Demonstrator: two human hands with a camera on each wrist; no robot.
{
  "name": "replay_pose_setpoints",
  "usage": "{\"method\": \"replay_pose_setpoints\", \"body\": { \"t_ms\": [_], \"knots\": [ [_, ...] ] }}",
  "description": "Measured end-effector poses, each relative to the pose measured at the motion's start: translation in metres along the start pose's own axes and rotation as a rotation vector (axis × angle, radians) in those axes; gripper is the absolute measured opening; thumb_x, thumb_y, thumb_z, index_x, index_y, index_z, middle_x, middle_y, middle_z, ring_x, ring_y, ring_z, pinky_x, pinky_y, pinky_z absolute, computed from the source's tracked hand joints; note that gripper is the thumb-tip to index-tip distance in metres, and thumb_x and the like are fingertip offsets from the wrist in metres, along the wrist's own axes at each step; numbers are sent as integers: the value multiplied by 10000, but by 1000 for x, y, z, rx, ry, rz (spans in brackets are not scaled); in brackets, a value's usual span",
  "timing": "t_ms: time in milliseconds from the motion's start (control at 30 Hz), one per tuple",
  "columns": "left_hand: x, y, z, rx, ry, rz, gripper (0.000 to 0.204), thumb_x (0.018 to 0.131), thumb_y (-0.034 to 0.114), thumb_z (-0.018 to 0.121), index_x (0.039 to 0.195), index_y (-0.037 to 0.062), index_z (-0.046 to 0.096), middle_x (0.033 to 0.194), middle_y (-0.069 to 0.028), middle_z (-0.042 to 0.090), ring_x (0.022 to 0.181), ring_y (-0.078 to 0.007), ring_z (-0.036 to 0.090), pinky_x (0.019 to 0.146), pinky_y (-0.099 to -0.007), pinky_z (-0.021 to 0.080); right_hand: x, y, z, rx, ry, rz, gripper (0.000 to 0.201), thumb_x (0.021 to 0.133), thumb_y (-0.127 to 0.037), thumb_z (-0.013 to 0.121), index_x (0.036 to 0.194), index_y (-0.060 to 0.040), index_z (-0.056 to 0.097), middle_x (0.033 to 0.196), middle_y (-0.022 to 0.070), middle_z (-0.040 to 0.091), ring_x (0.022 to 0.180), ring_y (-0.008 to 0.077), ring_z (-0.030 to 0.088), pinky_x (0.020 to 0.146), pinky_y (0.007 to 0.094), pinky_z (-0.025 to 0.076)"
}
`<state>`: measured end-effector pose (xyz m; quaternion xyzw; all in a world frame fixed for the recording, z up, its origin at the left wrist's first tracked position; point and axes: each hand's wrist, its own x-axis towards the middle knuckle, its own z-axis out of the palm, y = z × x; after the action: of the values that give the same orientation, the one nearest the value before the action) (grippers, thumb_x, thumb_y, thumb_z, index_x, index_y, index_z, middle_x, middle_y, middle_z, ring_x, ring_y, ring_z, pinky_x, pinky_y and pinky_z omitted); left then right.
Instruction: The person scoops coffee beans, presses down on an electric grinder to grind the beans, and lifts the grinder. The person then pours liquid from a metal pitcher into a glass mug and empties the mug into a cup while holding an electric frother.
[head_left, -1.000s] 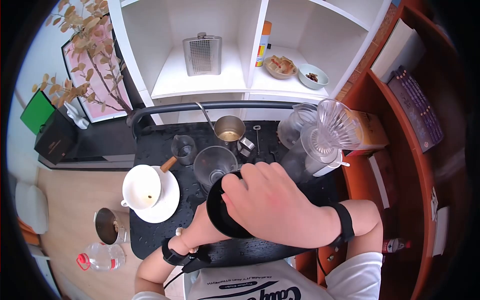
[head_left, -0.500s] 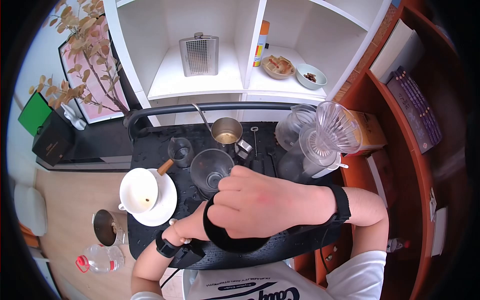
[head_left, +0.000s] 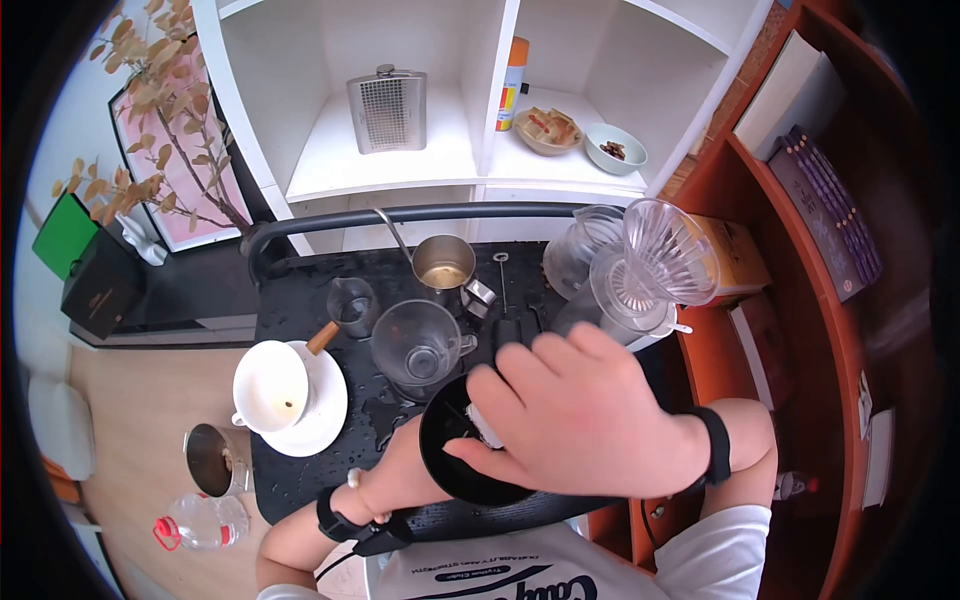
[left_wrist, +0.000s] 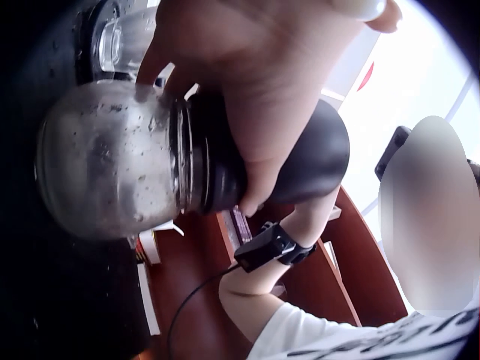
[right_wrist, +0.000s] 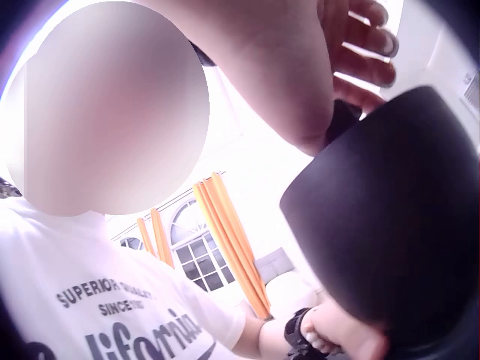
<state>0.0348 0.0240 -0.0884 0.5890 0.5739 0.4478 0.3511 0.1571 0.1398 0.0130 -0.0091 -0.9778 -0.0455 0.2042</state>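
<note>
A hand coffee grinder with a black cup-shaped top is between both hands in the head view. Its glass jar and black neck show in the left wrist view, the jar close to the black table. My left hand grips the black body just above the jar. Over the open top, my right hand bends its fingers round the crank, most of which the hand hides; a small dark part shows beneath it. The right thumb reaches inside the rim.
Beyond the grinder stands a glass cup, with a small glass pitcher and a metal pot behind. To the left is a white cup on a saucer. A glass dripper stands at the right, near the orange-brown shelf.
My right hand swung left toward me, then back to the right over the grinder's top, showing more of the inside. The grinder's top shifted slightly; my left hand keeps its grip.
</note>
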Motion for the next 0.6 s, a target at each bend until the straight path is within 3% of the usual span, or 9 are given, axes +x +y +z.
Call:
{"method": "replay_pose_setpoints", "body": {
  "t_ms": [133, 233, 300, 333, 400, 467, 600],
  "knots": [
    [-9, -11, 14, 86, 35, -91, 498, 614, 254, 726, 1039, 86, 529, 979, -98, 584, 901, -254, 574, 759, -312, 448, -5, -25, 11, -119, 90, 141, 314, 647, -349, 642, 598, -127, 425, 465, -33, 301, 366, 115, 328, 423, 254, 244],
    [-8, -7, 17, 120, 78, -82, 491, 618, 260, 723, 1035, 86, 529, 963, -95, 582, 888, -254, 573, 744, -311, 449, -1, -36, 18, -262, 50, 185, 332, 645, -351, 646, 581, -133, 404, 469, -34, 301, 377, 103, 333, 428, 253, 236],
    [-6, -6, 16, 185, -109, -364, 496, 617, 261, 728, 1035, 81, 530, 965, -97, 577, 887, -251, 571, 741, -305, 447, 2, -36, 19, -260, 52, 198, 342, 638, -340, 651, 568, -136, 384, 469, -36, 292, 389, 94, 332, 434, 250, 233],
    [-5, -2, 15, 184, -107, -365, 496, 617, 261, 728, 1035, 81, 530, 965, -97, 577, 887, -251, 571, 741, -305, 447, 2, -35, 20, -271, 51, 153, 329, 645, -321, 647, 568, -135, 387, 468, -36, 287, 393, 94, 330, 438, 250, 233],
    [-4, 4, 12, 4, 77, -261, 494, 617, 261, 728, 1030, 74, 531, 955, -100, 574, 885, -257, 569, 737, -304, 445, 2, -30, 23, -280, 50, 103, 317, 652, -302, 643, 568, -133, 389, 467, -37, 282, 397, 93, 328, 441, 250, 233],
    [-4, 1, 13, 18, 58, -230, 492, 615, 259, 728, 1026, 73, 533, 956, -99, 575, 881, -255, 570, 738, -306, 445, 0, -22, 24, -90, 80, -31, 285, 662, -261, 630, 566, -131, 395, 462, -38, 277, 400, 92, 324, 450, 247, 241],
    [-7, -21, 11, 84, -33, -110, 481, 609, 253, 729, 1013, 69, 543, 962, -93, 576, 867, -248, 571, 740, -313, 444, 1, -16, 25, 7, 97, -30, 252, 665, -230, 616, 566, -131, 406, 458, -36, 273, 398, 95, 325, 452, 246, 245]
  ]
}}
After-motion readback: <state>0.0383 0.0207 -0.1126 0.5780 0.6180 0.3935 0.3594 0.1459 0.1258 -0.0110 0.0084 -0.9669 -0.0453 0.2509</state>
